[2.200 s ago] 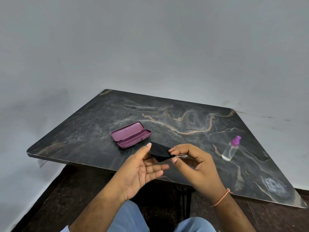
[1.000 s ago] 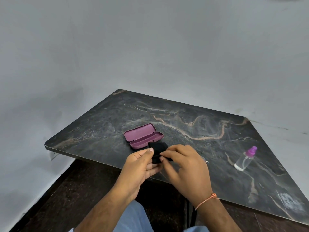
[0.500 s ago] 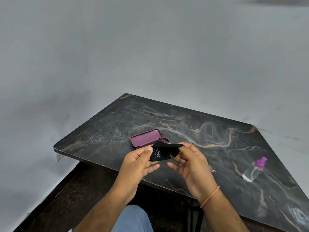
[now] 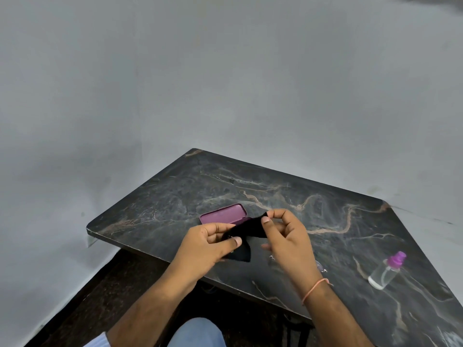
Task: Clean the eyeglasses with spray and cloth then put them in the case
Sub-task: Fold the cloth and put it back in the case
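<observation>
A black cloth is stretched between my two hands above the table's near edge. My left hand pinches its lower left part, and my right hand pinches its upper right corner. The thin, clear eyeglasses lie on the table, mostly hidden under my right hand and wrist. The purple case sits open on the table just behind my hands, partly covered by them. A clear spray bottle with a purple cap stands at the right.
The dark marble table stands against grey walls, its near edge running under my wrists. Dark floor and my knee in blue trousers show below.
The eyeglasses left my right hand and now lie on the table. Both hands have pulled the folded cloth open between them. My view has swung left.
</observation>
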Demonstrator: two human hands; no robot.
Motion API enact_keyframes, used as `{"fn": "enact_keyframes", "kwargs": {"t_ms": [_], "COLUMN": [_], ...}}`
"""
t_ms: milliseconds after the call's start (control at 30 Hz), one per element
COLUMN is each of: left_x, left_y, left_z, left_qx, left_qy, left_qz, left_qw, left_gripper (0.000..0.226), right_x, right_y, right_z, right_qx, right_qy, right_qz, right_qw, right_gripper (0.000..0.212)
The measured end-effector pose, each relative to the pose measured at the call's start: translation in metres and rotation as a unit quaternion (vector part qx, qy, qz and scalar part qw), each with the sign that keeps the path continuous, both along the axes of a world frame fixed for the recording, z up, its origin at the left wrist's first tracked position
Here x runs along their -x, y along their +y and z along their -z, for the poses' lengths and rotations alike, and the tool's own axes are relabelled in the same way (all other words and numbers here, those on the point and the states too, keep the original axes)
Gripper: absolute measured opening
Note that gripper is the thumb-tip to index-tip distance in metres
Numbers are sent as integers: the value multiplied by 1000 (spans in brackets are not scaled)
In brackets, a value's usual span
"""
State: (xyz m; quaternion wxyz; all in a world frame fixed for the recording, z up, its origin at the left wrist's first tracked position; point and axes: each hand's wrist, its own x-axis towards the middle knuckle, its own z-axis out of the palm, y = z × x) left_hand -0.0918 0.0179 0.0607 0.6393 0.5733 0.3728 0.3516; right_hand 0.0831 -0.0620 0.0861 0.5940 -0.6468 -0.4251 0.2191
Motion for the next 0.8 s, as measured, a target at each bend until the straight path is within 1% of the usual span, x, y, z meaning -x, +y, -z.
{"fn": "enact_keyframes", "kwargs": {"t_ms": [67, 100, 133, 200, 267, 333, 433, 500, 567, 633, 700, 800], "left_x": [5, 7, 8, 10, 11, 11, 8, 5, 3, 0, -3, -6], "left_y": [9, 13, 17, 25, 34, 45, 60, 69, 77, 83, 87, 90], "left_z": [0, -1, -3, -8, -11, -9, -4, 0, 2, 4, 4, 4], "left_qx": [-43, -61, -67, -51, -40, -40, -53, -69, -96, -123, -138, -153], "left_qy": [44, 61, 68, 66, 76, 94, 127, 160, 207, 254, 297, 350], "left_qz": [14, 19, 19, 20, 26, 19, -5, -13, -15, -16, -15, -12], "left_qw": [998, 996, 995, 996, 996, 995, 991, 985, 974, 959, 945, 924], "left_gripper": [9, 6, 8, 9, 10, 14, 14, 15, 13, 13, 16, 19], "right_x": [-6, -9, -12, -17, -23, -33, -47, -55, -62, -67, -69, -69], "right_y": [3, 6, 9, 18, 30, 42, 60, 73, 84, 94, 101, 109], "right_z": [-8, -11, -15, -21, -25, -25, -23, -20, -18, -15, -10, -4], "right_qx": [1, 1, 4, 20, 43, 68, 123, 158, 197, 239, 263, 273], "right_qy": [-69, -88, -94, -85, -47, 12, 96, 117, 82, -3, -98, -217], "right_qz": [-1, -2, -4, -4, -11, -41, -102, -119, -117, -110, -90, -65], "right_qw": [998, 996, 996, 996, 998, 997, 983, 973, 970, 965, 956, 935], "right_gripper": [11, 12, 11, 6, 7, 12, 12, 13, 14, 5, 9, 8]}}
